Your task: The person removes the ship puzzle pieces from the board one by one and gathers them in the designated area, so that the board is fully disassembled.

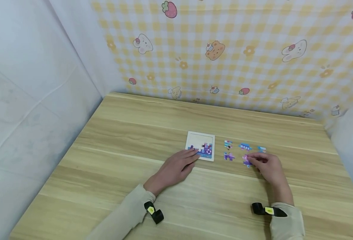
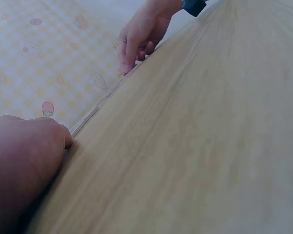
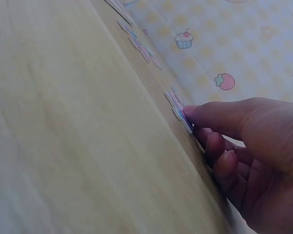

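Observation:
A white-framed jigsaw puzzle board (image 1: 199, 139) lies on the table, with assembled purple and blue pieces (image 1: 207, 151) along its lower part and right side. My left hand (image 1: 175, 166) rests with extended fingers on the board's lower left, hiding part of it. To the right, my right hand (image 1: 269, 166) pinches the edge of a pink and purple puzzle piece (image 1: 246, 160) between thumb and index finger. In the right wrist view this puzzle piece (image 3: 179, 111) is low at the tabletop, under the thumb; the other fingers are curled beneath the palm.
More loose pieces lie between the board and my right hand: a striped one (image 1: 228, 144), a purple one (image 1: 228, 156), and a blue one (image 1: 245, 147). Another blue piece (image 1: 261, 149) is just beyond the right fingers. A patterned cloth (image 1: 224, 66) hangs behind the wooden table (image 1: 128, 133).

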A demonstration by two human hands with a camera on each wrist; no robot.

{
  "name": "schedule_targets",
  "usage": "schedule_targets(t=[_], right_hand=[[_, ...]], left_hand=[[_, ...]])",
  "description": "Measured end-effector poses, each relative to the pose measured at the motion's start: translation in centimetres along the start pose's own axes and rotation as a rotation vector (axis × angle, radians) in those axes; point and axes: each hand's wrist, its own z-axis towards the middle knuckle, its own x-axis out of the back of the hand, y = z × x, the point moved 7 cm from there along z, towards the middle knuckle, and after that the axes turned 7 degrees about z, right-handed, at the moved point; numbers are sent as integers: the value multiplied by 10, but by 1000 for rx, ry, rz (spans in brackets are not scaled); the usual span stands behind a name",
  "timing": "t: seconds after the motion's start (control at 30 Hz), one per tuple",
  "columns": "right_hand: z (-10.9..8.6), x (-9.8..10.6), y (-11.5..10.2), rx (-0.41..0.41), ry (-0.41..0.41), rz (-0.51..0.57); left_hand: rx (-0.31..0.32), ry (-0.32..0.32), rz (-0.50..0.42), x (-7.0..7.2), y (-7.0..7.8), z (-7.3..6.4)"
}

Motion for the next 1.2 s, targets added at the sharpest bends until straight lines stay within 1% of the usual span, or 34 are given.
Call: schedule_targets(t=[0.1,0.2,0.33,0.4,0.47,0.53,0.6,0.7,0.8,0.93,1.1,1.2], right_hand=[[0,1,3,4,-3,28],[-2,4,6,2,-3,82],[-2,7,1,-3,16,151],[0,4,-5,2,17,181],[2,-3,-16,25,0,205],[5,-15,-29,59,-32,227],[8,-30,-42,93,-78,254],[13,-55,-59,120,-128,270],[22,-79,-71,135,-173,228],[30,-104,-84,188,-213,99],[37,-118,-92,228,-228,-57],[42,-121,-98,249,-249,-96]], left_hand=[[-3,12,-1,0,1,-1],[-6,22,-3,1,1,-1],[-10,27,3,4,2,0],[-24,15,5,4,5,1],[-47,5,5,4,8,4],[-69,-14,1,2,12,6],[-85,-36,15,-1,16,9],[-108,-57,40,-5,22,12],[-125,-72,51,-10,25,14],[-130,-87,54,-15,28,13],[-135,-87,57,-15,30,13],[-128,-70,64,-10,27,16]])
